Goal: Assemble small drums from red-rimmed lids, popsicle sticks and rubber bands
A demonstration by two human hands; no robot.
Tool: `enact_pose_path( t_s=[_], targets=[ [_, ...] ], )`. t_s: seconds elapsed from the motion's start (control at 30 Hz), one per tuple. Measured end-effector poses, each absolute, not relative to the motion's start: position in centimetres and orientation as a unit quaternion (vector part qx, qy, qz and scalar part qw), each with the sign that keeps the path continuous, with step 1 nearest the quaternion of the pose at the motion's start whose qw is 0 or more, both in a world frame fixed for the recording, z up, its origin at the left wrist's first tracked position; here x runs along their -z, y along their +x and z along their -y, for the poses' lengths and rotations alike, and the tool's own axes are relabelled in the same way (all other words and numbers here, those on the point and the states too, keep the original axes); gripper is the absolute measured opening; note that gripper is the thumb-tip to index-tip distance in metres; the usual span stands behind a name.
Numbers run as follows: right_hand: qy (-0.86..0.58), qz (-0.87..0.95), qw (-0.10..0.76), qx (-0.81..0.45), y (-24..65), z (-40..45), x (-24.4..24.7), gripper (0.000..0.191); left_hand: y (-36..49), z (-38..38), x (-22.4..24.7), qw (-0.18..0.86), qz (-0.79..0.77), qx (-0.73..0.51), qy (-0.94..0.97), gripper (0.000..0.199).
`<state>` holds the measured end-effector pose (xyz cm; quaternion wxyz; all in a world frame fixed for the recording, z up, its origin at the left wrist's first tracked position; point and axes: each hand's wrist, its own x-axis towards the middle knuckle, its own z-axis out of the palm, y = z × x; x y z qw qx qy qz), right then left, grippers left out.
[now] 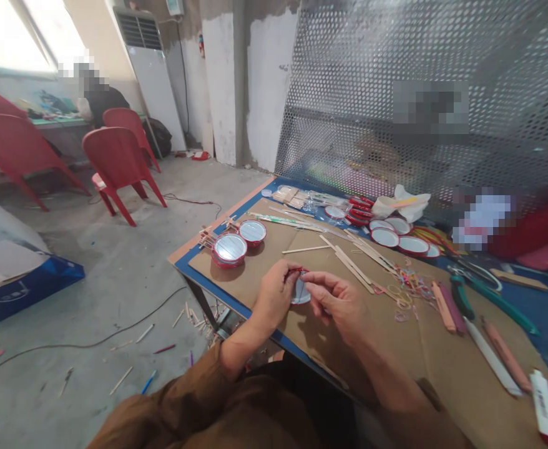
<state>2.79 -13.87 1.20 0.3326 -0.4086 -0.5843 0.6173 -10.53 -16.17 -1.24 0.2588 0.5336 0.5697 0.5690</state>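
Note:
My left hand (274, 292) is closed on the rim of a small round red-edged disc (301, 293) with a pale, shiny face, held just above the cardboard. Thumb and fingers of my right hand (336, 298) pinch together at the disc's upper edge; what they hold there is too small to make out. Left of my hands, finished-looking stacks of similar red-rimmed discs (229, 248) have thin wooden sticks jutting from their sides. Flat wooden sticks (352, 265) lie beyond my hands. A tangle of coloured rubber bands (409, 287) lies to the right.
More white-faced discs (385, 237) are heaped at the back. Green-handled pliers (462, 296), a white tube (546, 405) and clay-coloured bars (444, 307) lie at right. A perforated metal panel (349, 81) stands behind the table. Red chairs (117, 159) and a seated person (103, 96) are far left.

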Motion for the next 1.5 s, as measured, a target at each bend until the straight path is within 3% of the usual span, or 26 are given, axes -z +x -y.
enact_pose_path(
  t_s=[0.13,0.3,0.37,0.67,1.5],
  targets=[
    [-0.420,0.592,0.353,-0.590,2.9,13.8,-1.0,0.039,-10.6,16.1,1.4,0.263,-0.573,-0.577,0.519,0.013],
    [-0.452,0.584,0.501,-0.452,3.6,13.0,-0.4,0.027,-10.8,16.0,1.5,0.283,-0.558,-0.591,0.510,0.012],
    [-0.458,0.601,0.486,-0.438,3.8,12.7,-0.4,0.026,-10.8,16.1,1.5,0.292,-0.537,-0.598,0.518,0.012],
    [-0.369,0.597,0.372,-0.608,3.5,13.1,-1.4,0.033,-10.9,16.2,1.7,0.342,-0.496,-0.620,0.503,0.006],
    [-0.356,0.620,0.328,-0.617,4.2,13.2,-2.2,0.029,-11.1,16.9,1.1,0.324,-0.488,-0.596,0.549,0.007]
  ],
)
